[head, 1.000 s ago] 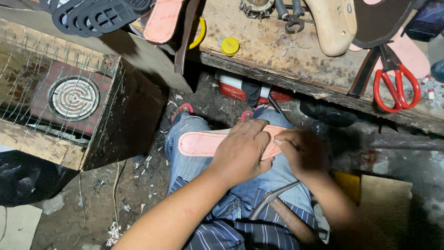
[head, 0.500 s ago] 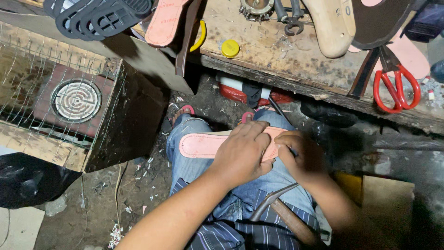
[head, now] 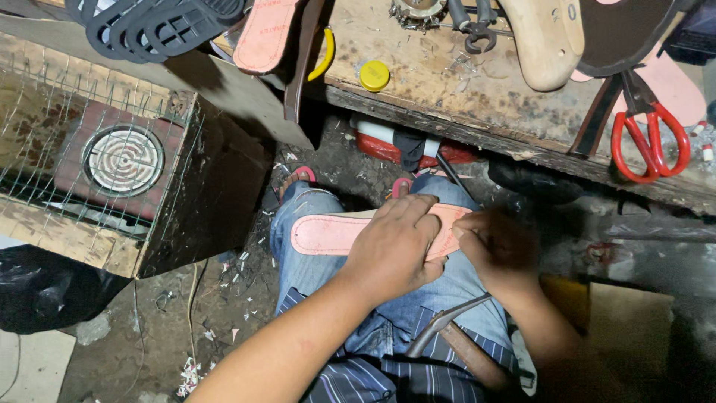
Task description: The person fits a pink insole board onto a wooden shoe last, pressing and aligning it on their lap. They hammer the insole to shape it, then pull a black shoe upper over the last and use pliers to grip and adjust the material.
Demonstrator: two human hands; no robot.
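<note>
A pink shoe insole [head: 332, 233] lies across my jeans-clad lap. My left hand [head: 395, 246] presses flat on its middle, fingers spread toward the right end. My right hand [head: 496, 246] is curled at the insole's right end, fingers pinched on its edge; a thin dark tool [head: 455, 179] sticks up from just beyond it, and I cannot tell whether the hand holds it. A hammer [head: 447, 328] rests on my lap under my right forearm.
A worn wooden bench [head: 447, 82] carries red-handled scissors [head: 649, 142], a wooden shoe last [head: 541, 45], a yellow cap [head: 374, 75] and another pink insole [head: 265, 33]. Black soles [head: 149, 26] lie at top left. A wire-caged heater [head: 123, 160] stands left.
Both hands stay on the insole; the left hand has shifted slightly and the right hand's fingers work at the same end. The view drifted a little.
</note>
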